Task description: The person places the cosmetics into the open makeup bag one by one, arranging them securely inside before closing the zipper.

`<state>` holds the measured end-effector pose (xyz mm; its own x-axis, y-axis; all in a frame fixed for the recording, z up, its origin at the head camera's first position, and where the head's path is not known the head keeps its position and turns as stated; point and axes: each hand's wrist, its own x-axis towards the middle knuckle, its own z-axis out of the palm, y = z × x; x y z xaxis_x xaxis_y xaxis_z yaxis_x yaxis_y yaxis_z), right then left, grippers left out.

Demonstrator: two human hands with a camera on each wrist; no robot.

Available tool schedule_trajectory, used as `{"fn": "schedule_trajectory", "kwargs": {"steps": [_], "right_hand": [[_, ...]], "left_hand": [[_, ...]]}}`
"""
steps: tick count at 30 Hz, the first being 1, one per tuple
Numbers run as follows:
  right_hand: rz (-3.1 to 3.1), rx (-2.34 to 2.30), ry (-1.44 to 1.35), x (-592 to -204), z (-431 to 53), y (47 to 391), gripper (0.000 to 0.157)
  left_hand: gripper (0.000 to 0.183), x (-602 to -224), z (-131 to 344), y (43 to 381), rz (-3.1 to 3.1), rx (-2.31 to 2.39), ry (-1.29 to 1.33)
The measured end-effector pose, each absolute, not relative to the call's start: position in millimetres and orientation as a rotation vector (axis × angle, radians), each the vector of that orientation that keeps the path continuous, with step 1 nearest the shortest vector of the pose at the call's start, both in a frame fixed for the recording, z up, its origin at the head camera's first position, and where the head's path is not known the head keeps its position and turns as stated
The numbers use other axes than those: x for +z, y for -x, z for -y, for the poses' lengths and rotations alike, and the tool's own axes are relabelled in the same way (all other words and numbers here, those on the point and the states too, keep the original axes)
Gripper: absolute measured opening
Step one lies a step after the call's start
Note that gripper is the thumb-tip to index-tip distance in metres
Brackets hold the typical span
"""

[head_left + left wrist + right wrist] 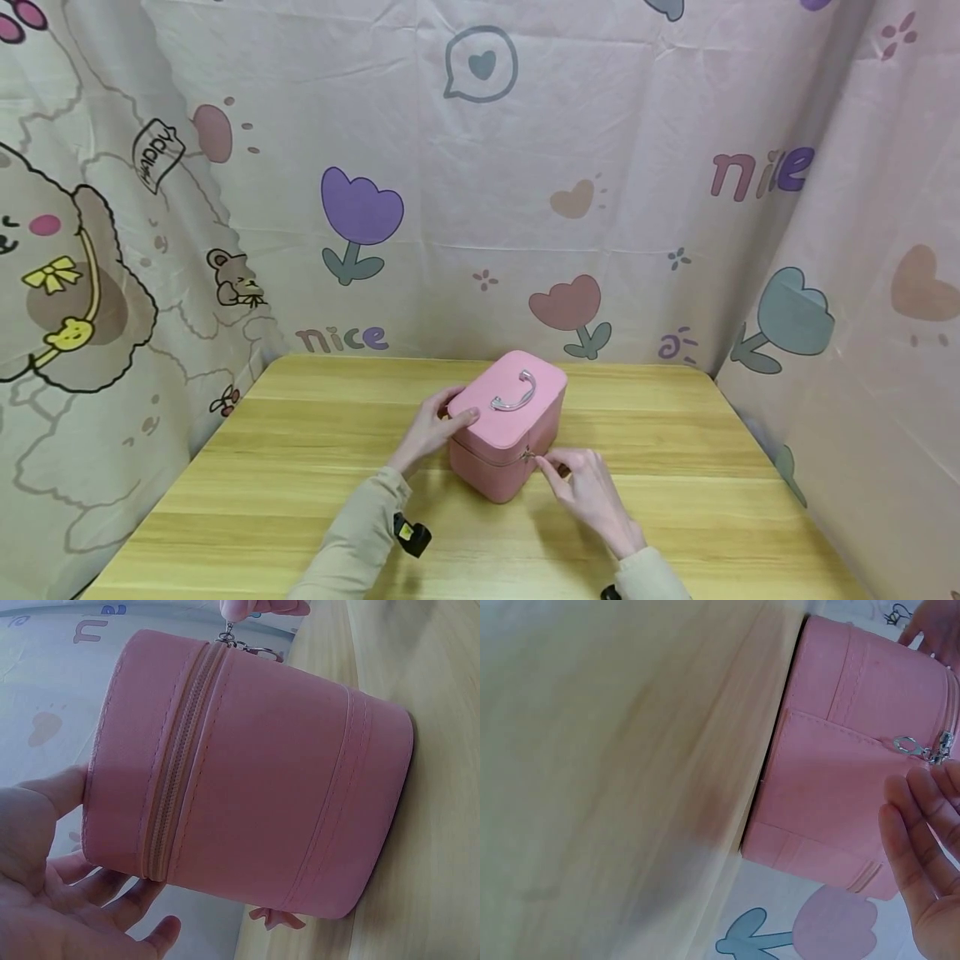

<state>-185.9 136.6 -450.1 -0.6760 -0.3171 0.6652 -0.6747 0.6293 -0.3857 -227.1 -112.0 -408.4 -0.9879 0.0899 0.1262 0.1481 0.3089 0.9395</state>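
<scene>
A pink vanity case (504,421) with a silver lid handle (517,393) stands upright on the table, turned at an angle, its lid down. My left hand (438,423) holds the lid's left edge, thumb on top and fingers along the side, as the left wrist view (67,862) also shows. At the near right corner, my right hand (588,492) pinches a small metal zipper pull (229,631). Beside it a second pull with a ring (909,745) hangs loose. The zipper (180,761) runs closed along the side seen in the left wrist view.
The case rests on a light wooden table (300,467). Printed curtains (480,167) hang behind it and at both sides. A pink bow-like piece (277,918) sticks out low on the case. A black wrist camera (412,535) sits at the left sleeve.
</scene>
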Motion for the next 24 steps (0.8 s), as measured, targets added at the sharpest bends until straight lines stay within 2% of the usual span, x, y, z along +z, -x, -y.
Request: {"fn": "schedule_trajectory", "kwargs": {"steps": [8,16,21,24], "right_hand": [[2.31,0.899,-0.847,-448.6,-139.2,186.0,0.015],[2.333,0.961,-0.854,-444.8,-144.6,184.9,0.029],[2.299,1.028,-0.782,-441.1,-145.1,184.0,0.026],[2.255,1.077,-0.723,-439.8,-141.7,184.0,0.017]], "left_hand": [[0.054,-407.3,112.9,227.4,2.497,-1.798,0.236],[0.054,-406.4,112.8,227.2,2.486,-1.805,0.24],[0.053,-407.5,112.2,227.6,2.494,-1.775,0.253],[0.053,-402.9,110.7,223.4,2.49,-1.777,0.251]]}}
